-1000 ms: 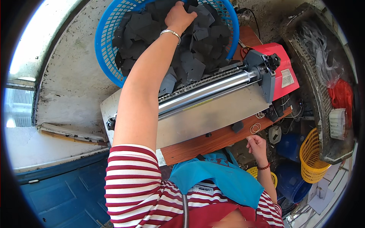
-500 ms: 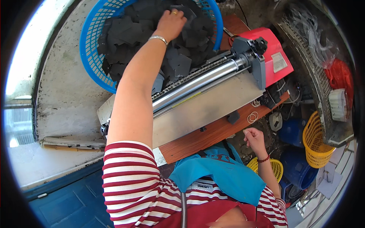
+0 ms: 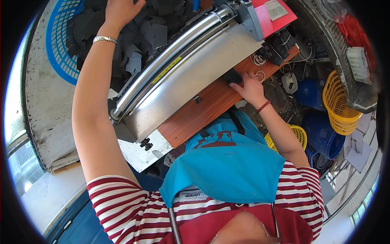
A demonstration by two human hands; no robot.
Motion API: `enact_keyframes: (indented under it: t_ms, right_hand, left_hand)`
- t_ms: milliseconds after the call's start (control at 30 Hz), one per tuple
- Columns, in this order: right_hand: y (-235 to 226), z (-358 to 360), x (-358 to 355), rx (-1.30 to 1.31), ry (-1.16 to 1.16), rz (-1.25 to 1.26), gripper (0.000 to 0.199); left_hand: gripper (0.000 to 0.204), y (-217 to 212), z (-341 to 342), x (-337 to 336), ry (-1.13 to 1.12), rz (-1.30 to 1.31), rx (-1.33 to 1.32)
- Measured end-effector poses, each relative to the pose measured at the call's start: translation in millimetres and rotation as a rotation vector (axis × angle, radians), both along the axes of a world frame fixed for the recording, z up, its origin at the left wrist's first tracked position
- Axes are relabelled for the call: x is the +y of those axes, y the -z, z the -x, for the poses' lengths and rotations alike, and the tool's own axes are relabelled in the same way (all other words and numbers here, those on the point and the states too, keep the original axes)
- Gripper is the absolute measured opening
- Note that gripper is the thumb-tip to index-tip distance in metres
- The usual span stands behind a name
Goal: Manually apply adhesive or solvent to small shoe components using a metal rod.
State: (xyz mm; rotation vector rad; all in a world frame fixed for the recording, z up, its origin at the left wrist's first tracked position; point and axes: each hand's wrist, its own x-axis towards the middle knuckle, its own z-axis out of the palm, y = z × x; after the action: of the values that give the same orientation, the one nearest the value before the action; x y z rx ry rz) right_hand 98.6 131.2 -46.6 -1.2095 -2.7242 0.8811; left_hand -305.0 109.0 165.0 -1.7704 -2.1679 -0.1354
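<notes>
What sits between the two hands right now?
In the head view, the metal roller machine lies between the left hand and right hand.

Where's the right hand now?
Head view, right of centre: the right hand rests on the wooden board, beside a small dark piece at the metal roller machine's front edge.

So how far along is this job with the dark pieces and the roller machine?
Done: I cannot tell; no finished stack shows. In hand: the left hand reaches into the blue basket among the dark pieces, while the right hand rests by a small dark piece on the wooden board in front of the roller machine. Left: the basket looks well filled, so probably plenty.
</notes>
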Motion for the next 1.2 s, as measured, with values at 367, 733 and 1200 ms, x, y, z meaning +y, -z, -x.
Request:
enact_keyframes:
  t_ms: [367,733,1200]
  right_hand:
    - [41.6,3.0,-13.6,0.001,0.074,-0.003,0.053]
    - [56.9,-10.7,-3.7,0.229,0.212,0.223,0.043]
    - [-46.5,-45.3,-25.1,0.646,0.091,1.874,0.025]
  left_hand:
    - [0.025,-48.7,-125.2,-98.4,0.311,-0.221,-0.237]
    - [0.02,36.8,-265.8,-159.9,0.243,0.049,-1.514]
    - [0.014,139.0,-284.6,-141.5,-0.112,-0.046,-2.686]
